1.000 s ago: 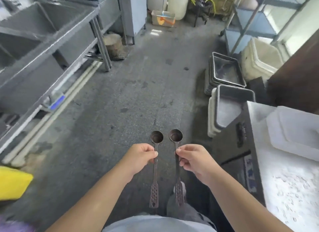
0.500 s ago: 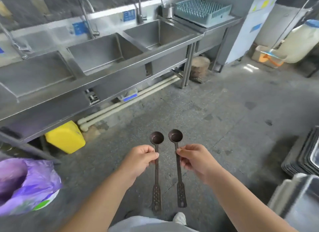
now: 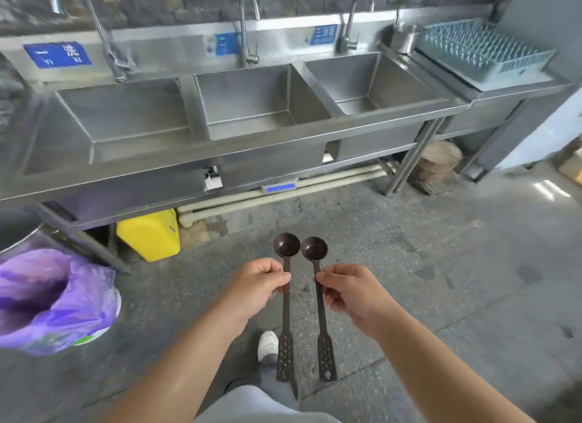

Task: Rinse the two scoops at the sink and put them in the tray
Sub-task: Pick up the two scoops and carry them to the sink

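Note:
Two dark long-handled scoops are held side by side over the floor, bowls pointing away from me. My left hand (image 3: 256,289) pinches the left scoop (image 3: 286,309) high on its handle. My right hand (image 3: 349,292) pinches the right scoop (image 3: 319,312) the same way. Ahead stands a steel sink unit (image 3: 252,145) with three basins, each under a tap (image 3: 248,22). A blue-green rack tray (image 3: 482,49) sits on the counter to the right of the basins.
A bin lined with a purple bag (image 3: 53,296) stands at the left. Under the sink are a yellow container (image 3: 151,235), white pipes (image 3: 283,192) and a wooden stump (image 3: 436,166). A steel pot (image 3: 404,38) sits beside the rack. Grey concrete floor lies between me and the sink.
The view has swung left, from the floor and stacked trays to facing the sink head-on, and closer to it. Both hands keep the same hold on the scoops.

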The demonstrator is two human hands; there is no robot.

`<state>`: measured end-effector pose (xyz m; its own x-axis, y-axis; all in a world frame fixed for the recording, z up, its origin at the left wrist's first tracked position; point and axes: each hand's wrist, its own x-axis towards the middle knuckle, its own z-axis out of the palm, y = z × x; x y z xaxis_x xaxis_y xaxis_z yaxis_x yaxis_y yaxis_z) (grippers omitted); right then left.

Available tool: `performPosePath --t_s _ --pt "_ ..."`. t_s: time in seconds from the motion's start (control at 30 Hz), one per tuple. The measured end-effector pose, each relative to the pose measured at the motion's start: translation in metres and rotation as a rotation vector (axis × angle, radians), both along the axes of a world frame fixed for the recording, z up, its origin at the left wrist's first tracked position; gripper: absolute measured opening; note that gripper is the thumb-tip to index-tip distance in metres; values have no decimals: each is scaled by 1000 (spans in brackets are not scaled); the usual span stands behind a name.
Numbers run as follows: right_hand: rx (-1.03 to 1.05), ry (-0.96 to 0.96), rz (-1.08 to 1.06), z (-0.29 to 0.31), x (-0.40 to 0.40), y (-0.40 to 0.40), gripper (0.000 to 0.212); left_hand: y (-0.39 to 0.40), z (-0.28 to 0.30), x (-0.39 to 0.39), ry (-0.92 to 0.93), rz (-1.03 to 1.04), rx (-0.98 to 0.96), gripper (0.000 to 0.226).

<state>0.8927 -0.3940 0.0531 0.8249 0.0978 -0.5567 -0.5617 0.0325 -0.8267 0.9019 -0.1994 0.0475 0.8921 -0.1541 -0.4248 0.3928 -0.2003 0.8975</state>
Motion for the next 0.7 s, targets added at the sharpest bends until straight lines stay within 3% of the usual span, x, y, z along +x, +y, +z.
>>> performPosePath --t_s 0.2,0.7 --pt "37 25 18 -2 112 9 14 12 4 107 13 35 22 19" --pt "63 -16 200 -4 353 -13 15 -6 9 318 50 177 81 14"
